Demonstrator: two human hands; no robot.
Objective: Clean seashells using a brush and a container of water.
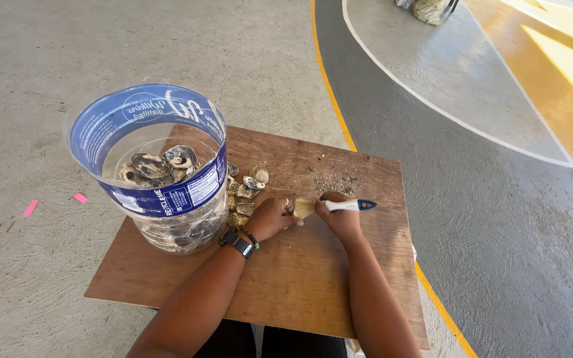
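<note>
The wooden board [286, 285] lies flat on the concrete floor [28, 59] and serves as the work surface. At its centre, the left hand [270, 217] curls its fingers around a small shell, hidden in the grip, steadying it against the board. The right hand [339, 215] closes its fingers around the handle of a small brush [333, 206], bristles set against the shell. Just beyond lies a pile of shells [245, 192], within reach. Beside it stands a cut-off clear plastic container [150, 166] holding further shells. Gritty debris [336, 182] lies beyond the hands.
</note>
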